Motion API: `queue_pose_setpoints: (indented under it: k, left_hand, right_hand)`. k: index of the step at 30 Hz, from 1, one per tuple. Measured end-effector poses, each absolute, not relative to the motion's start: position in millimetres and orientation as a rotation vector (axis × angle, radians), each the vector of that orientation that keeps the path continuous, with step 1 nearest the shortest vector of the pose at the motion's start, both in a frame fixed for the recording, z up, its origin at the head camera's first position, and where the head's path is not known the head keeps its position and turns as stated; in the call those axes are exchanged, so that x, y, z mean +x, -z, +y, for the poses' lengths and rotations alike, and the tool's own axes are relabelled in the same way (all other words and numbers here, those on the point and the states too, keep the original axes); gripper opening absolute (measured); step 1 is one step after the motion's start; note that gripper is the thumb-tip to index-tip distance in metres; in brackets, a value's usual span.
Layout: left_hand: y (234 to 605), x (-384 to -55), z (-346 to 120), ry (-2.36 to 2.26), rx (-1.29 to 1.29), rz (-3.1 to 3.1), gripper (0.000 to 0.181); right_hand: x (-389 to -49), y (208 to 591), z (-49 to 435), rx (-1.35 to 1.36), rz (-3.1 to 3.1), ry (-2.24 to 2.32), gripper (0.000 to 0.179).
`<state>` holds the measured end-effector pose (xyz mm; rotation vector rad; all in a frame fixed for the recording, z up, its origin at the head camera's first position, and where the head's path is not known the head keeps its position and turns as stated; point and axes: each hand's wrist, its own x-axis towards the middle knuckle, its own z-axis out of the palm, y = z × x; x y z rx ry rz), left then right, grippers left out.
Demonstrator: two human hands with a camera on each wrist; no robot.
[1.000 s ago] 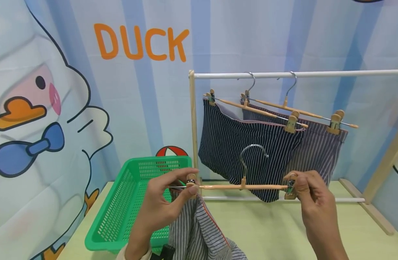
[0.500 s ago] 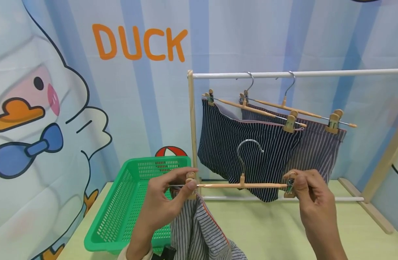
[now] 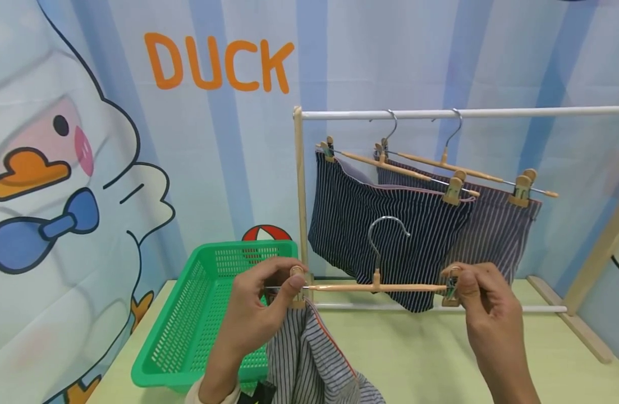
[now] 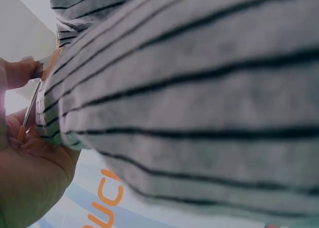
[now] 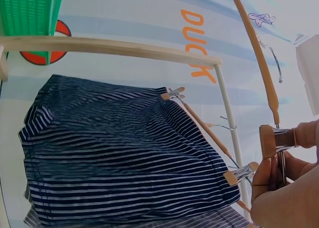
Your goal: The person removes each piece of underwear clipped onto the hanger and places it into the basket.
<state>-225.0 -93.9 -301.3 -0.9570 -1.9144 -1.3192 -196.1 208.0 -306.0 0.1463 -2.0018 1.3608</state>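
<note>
A clip hanger with an orange bar and metal hook is held level between both hands in the head view. My left hand pinches its left clip between thumb and fingers. Below that clip hang grey shorts with dark stripes and a red-orange waist trim, their waistband corner at the clip. My right hand pinches the right clip, which has no cloth in it. The striped cloth fills most of the left wrist view. The right clip shows its metal spring in the right wrist view.
Behind stands a rack with a white rail. Navy striped shorts and purple-grey striped shorts hang there on clip hangers. A green basket sits on the pale table at left. A duck-printed curtain forms the backdrop.
The hanger's hook has shifted slightly left and up, and the lower end of the left clip shows more under the thumb. Both hands keep their pinch in nearly the same place.
</note>
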Motion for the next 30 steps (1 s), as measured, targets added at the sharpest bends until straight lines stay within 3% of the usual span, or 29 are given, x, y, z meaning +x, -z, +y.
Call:
queue_pose_setpoints:
  k: [30]
  left_hand:
    - [299.4,-224.0,-90.7,1.338,-0.9,-1.829,0.016]
  right_hand:
    - [-195.9,307.5,207.8,0.121,-2.032,-1.354,0.029]
